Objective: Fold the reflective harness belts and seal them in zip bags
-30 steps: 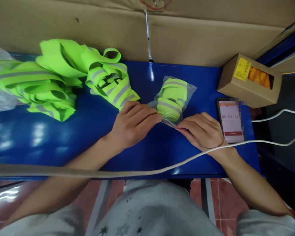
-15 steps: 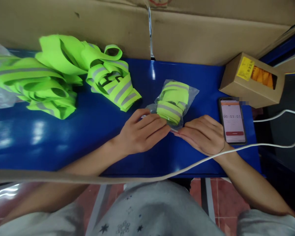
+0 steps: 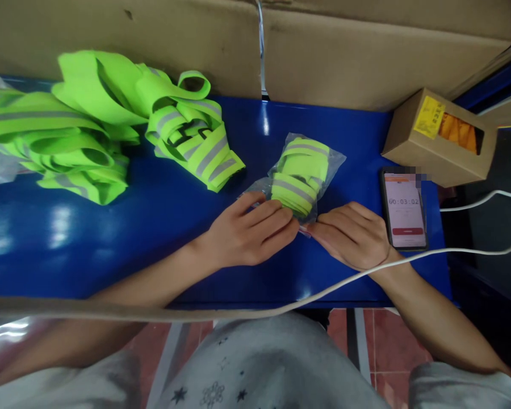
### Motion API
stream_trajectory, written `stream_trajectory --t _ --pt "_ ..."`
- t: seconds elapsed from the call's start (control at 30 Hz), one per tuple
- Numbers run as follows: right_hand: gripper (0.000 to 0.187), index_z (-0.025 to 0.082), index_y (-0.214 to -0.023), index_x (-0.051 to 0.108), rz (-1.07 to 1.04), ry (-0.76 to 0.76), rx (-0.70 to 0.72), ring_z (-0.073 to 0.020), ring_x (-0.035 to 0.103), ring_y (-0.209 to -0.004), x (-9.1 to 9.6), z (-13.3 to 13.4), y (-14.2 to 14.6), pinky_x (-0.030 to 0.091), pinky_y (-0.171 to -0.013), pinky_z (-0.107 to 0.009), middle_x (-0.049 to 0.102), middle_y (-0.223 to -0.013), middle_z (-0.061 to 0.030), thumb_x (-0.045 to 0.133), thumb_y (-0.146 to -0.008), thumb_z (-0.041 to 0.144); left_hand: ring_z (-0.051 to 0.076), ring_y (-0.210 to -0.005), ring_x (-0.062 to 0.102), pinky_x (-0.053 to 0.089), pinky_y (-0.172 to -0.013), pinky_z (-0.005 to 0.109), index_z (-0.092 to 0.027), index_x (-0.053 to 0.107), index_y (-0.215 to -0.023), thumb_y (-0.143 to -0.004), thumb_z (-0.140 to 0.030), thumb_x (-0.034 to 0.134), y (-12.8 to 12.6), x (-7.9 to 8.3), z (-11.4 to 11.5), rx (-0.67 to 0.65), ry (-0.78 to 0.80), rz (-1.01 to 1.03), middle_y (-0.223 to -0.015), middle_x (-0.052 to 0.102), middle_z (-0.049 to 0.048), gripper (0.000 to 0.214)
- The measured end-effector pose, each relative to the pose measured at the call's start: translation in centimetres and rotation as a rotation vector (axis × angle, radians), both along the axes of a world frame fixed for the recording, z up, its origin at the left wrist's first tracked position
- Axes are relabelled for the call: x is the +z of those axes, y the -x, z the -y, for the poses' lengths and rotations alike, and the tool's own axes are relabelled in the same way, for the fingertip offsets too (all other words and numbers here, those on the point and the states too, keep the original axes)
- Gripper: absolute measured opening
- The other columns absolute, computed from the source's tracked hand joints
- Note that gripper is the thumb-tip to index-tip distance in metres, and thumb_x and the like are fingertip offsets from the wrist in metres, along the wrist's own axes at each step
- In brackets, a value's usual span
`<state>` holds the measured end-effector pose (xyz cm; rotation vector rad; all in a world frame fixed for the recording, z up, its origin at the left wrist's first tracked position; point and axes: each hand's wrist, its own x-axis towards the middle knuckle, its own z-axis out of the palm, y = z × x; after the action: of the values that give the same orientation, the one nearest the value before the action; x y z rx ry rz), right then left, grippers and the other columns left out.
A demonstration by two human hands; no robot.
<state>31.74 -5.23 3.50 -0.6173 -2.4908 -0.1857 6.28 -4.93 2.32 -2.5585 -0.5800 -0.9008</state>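
On the blue table (image 3: 162,221) lies a clear plastic bag (image 3: 334,159) with a folded neon-yellow reflective strap (image 3: 303,162) inside it. My left hand (image 3: 251,230) pinches the bag's near edge, its fingers covering that corner. Close by on the other side, my right hand (image 3: 352,234) has thumb and fingers closed on the right end of the same edge. A bundle of neon reflective straps (image 3: 191,136) with black parts sits just beyond my left hand, apart from it.
More neon straps (image 3: 80,130) are heaped at the left over clear plastic. A phone (image 3: 404,210) with a running timer and a small carton (image 3: 413,136) with orange contents stand at the right. A white cable (image 3: 319,293) crosses in front, above my right wrist. Large cardboard (image 3: 323,57) walls the back.
My left fingers have shifted slightly right along the bag's edge, toward my right hand. The bag stays in about the same place. The view has moved a little.
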Motion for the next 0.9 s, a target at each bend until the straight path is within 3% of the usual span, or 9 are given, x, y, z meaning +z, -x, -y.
stream_trajectory --t 0.2,0.47,0.6,0.8,0.9 --pt "0.023 0.02 -0.075 0.066 0.025 -0.034 0.03 -0.0133 0.059 -0.07 -0.05 -0.02 0.32 0.041 -0.063 -0.033 0.071 -0.074 0.0008 0.072 -0.096 0.012 0.021 -0.092 0.075 0.058 -0.075 0.039 -0.023 0.068 -0.106 -0.103 -0.014 0.058 0.01 -0.57 0.13 -0.036 0.238 0.07 -0.101 0.078 0.0036 0.014" --pt "0.024 0.021 -0.076 0.063 0.067 -0.044 0.038 -0.0134 0.056 -0.07 -0.33 0.09 0.34 0.039 -0.064 -0.034 0.071 -0.077 0.0014 0.071 -0.097 0.014 0.02 -0.093 0.074 0.059 -0.075 0.038 -0.022 0.07 -0.105 -0.103 -0.014 0.057 -0.09 -0.38 0.23 -0.041 0.153 0.034 -0.101 0.078 0.004 0.016" --pt "0.012 0.02 -0.085 0.069 0.042 -0.025 0.017 -0.0141 0.061 -0.072 -0.16 0.01 0.27 0.043 -0.065 -0.033 0.074 -0.083 -0.0015 0.073 -0.096 0.015 0.019 -0.089 0.074 0.06 -0.073 0.036 -0.02 0.071 -0.101 -0.1 -0.012 0.061 0.0 -0.16 0.21 -0.02 0.001 0.012 -0.1 0.079 0.0041 0.013" --pt "0.005 0.017 -0.096 0.074 0.037 -0.039 0.032 -0.0145 0.065 -0.073 -0.04 -0.02 0.07 0.045 -0.064 -0.032 0.078 -0.088 -0.0034 0.072 -0.096 0.013 0.02 -0.088 0.077 0.06 -0.07 0.036 -0.023 0.071 -0.103 -0.1 -0.013 0.064 0.07 -0.2 0.26 -0.036 0.179 0.086 -0.1 0.081 0.0028 0.012" --pt "0.004 0.017 -0.097 0.074 0.037 -0.039 0.03 -0.0146 0.064 -0.073 -0.08 0.02 -0.01 0.045 -0.064 -0.033 0.078 -0.089 -0.0038 0.073 -0.096 0.013 0.02 -0.088 0.078 0.06 -0.069 0.035 -0.024 0.073 -0.101 -0.099 -0.014 0.065 0.09 -0.18 0.27 -0.018 0.131 0.06 -0.1 0.081 0.0011 0.013"
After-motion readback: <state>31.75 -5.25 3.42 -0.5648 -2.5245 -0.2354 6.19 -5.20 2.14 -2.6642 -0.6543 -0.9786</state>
